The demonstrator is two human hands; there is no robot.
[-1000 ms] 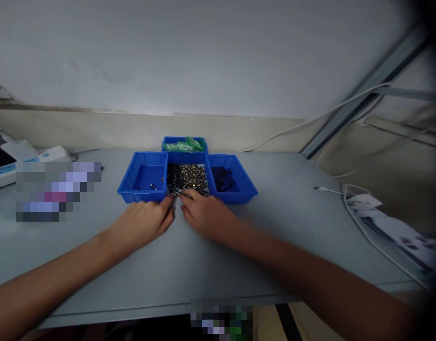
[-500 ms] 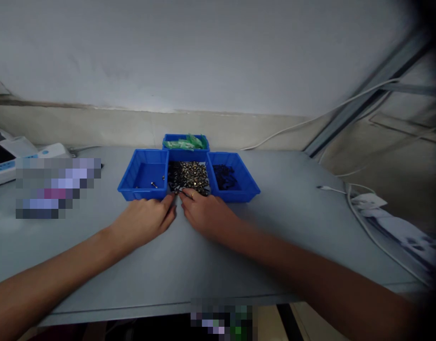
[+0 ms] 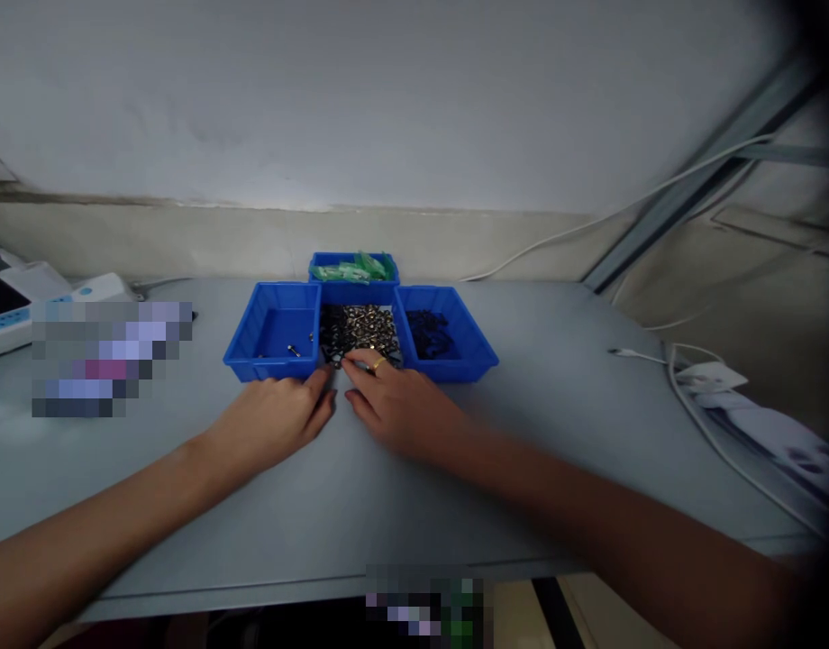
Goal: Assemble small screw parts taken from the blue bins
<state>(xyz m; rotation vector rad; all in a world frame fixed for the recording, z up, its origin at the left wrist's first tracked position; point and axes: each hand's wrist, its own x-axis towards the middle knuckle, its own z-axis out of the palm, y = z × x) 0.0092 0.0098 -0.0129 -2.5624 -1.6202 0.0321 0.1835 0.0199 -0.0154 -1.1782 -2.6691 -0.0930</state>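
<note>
Lying between the left blue box (image 3: 271, 370) and the right blue box (image 3: 448, 371), at the centre of the frame, the small metal pieces (image 3: 362, 326) are heaped, their long axes turned every way. At their near edge, the left hand (image 3: 277, 415) is held half curled and the right hand (image 3: 407, 407) loosely bent, fingertips close together; whether anything is gripped cannot be told.

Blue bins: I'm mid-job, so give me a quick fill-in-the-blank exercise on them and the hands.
The packets in the far bin are mostly ____ in colour.
The side bin with only a few metal pieces stands to the metal pile's ____.
A ring is on the person's ____ hand.
Missing words: green; left; right.
</note>
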